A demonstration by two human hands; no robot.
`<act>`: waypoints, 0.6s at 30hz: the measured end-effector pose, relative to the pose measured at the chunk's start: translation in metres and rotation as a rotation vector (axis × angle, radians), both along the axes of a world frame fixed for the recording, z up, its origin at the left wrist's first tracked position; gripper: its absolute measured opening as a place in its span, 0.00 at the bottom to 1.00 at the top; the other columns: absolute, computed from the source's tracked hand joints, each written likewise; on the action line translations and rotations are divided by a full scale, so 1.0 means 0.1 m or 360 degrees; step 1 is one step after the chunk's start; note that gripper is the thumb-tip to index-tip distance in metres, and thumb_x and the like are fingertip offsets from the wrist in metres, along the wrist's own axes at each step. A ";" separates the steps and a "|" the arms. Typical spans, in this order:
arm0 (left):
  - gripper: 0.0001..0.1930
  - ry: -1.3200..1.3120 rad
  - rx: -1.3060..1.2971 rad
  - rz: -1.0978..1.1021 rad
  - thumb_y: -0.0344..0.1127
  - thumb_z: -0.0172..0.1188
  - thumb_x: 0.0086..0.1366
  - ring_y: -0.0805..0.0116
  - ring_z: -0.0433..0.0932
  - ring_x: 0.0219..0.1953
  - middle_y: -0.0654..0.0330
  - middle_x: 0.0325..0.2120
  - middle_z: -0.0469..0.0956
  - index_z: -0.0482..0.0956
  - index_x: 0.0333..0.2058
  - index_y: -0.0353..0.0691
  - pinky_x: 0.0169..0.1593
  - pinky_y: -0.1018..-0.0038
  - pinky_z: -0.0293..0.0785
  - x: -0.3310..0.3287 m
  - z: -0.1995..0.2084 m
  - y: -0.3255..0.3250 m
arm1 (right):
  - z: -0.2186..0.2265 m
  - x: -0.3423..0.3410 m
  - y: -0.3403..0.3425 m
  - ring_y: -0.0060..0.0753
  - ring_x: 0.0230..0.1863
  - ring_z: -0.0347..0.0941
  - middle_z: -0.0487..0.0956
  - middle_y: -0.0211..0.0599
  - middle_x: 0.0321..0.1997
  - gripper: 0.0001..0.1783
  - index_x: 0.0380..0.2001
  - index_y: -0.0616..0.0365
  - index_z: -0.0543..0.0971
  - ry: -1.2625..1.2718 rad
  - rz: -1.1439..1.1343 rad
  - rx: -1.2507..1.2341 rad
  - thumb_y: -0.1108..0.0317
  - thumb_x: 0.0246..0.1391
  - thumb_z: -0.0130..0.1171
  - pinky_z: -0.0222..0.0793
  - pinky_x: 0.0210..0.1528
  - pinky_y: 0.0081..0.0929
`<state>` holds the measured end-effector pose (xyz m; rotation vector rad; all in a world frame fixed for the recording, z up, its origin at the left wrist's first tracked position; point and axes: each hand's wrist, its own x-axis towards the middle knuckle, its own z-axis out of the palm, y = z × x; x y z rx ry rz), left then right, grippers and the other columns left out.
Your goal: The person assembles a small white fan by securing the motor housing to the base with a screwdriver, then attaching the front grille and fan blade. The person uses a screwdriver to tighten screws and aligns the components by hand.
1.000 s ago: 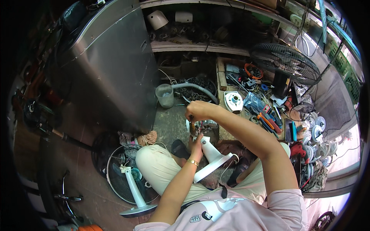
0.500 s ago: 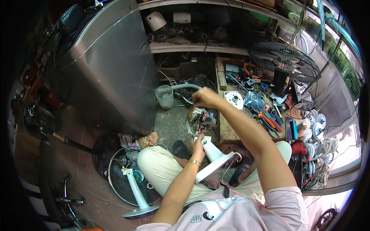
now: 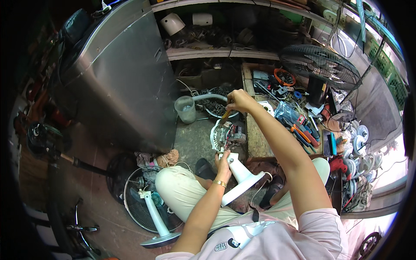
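A white fan body (image 3: pixel 241 175) with its motor (image 3: pixel 226 135) exposed stands between my knees. My left hand (image 3: pixel 223 160) grips the white neck just below the motor. My right hand (image 3: pixel 239 100) is raised above the motor and is closed on a yellow-handled screwdriver (image 3: pixel 226 114) whose tip points down toward the motor's top. Red and dark wires show on the motor.
A large metal cabinet (image 3: pixel 117 82) stands to the left. A clear plastic jug (image 3: pixel 185 109) and a bowl of small parts (image 3: pixel 215 105) sit beyond the motor. Tools crowd the wooden bench (image 3: pixel 299 125) at right, beside a black fan guard (image 3: pixel 320 65). Another fan stand (image 3: pixel 156 216) lies lower left.
My right hand has risen and moved away from the motor toward the bench, taking the screwdriver up with it. My left hand has kept its grip on the fan neck.
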<state>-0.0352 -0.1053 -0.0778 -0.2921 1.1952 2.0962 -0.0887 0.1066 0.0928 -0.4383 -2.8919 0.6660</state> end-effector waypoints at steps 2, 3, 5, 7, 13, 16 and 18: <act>0.20 -0.0036 0.0088 0.0025 0.30 0.64 0.52 0.68 0.77 0.33 0.60 0.35 0.75 0.69 0.44 0.39 0.34 0.71 0.76 -0.02 -0.05 -0.02 | -0.06 0.00 -0.10 0.47 0.33 0.79 0.81 0.44 0.27 0.12 0.26 0.55 0.83 0.0025 0.0164 -0.0228 0.64 0.35 0.70 0.73 0.36 0.36; 0.20 -0.0070 0.0075 0.0007 0.30 0.64 0.52 0.68 0.77 0.32 0.60 0.34 0.74 0.69 0.44 0.38 0.34 0.71 0.77 -0.01 -0.07 -0.03 | -0.13 0.00 -0.15 0.47 0.32 0.79 0.81 0.44 0.26 0.12 0.27 0.55 0.83 0.0030 0.0196 -0.0214 0.63 0.35 0.69 0.73 0.35 0.36; 0.19 -0.0116 0.0074 -0.0082 0.30 0.64 0.53 0.68 0.77 0.32 0.59 0.34 0.74 0.69 0.43 0.38 0.34 0.71 0.77 0.05 -0.02 0.07 | -0.22 0.06 0.07 0.48 0.33 0.79 0.81 0.44 0.26 0.12 0.25 0.56 0.82 0.0015 0.0035 0.0094 0.64 0.33 0.70 0.73 0.36 0.38; 0.19 -0.0113 0.0102 -0.0073 0.30 0.63 0.52 0.67 0.77 0.31 0.59 0.33 0.74 0.69 0.43 0.38 0.33 0.70 0.77 0.08 0.00 0.10 | -0.22 0.10 0.13 0.48 0.33 0.79 0.81 0.44 0.26 0.12 0.24 0.56 0.82 -0.0090 -0.0069 0.0528 0.65 0.32 0.70 0.73 0.36 0.39; 0.20 -0.0174 0.0122 -0.0040 0.29 0.64 0.52 0.66 0.77 0.31 0.60 0.33 0.74 0.69 0.45 0.40 0.33 0.69 0.77 0.03 -0.11 0.08 | -0.13 0.07 -0.45 0.46 0.30 0.78 0.80 0.41 0.24 0.05 0.23 0.55 0.81 0.0027 0.0871 0.0075 0.70 0.37 0.64 0.73 0.32 0.38; 0.21 -0.0231 0.0217 -0.0093 0.29 0.64 0.53 0.65 0.77 0.31 0.60 0.34 0.74 0.68 0.46 0.41 0.32 0.68 0.77 -0.04 -0.34 0.02 | -0.13 0.10 -0.83 0.47 0.29 0.77 0.78 0.39 0.23 0.06 0.21 0.56 0.79 -0.0009 0.1203 0.0253 0.69 0.36 0.65 0.71 0.30 0.40; 0.20 -0.0288 0.0323 -0.0105 0.31 0.62 0.54 0.64 0.77 0.29 0.59 0.33 0.74 0.68 0.46 0.40 0.30 0.67 0.77 -0.07 -0.43 0.03 | -0.16 -0.05 -0.81 0.45 0.31 0.78 0.80 0.40 0.24 0.08 0.23 0.51 0.82 -0.0091 0.1152 0.0409 0.68 0.33 0.66 0.73 0.33 0.40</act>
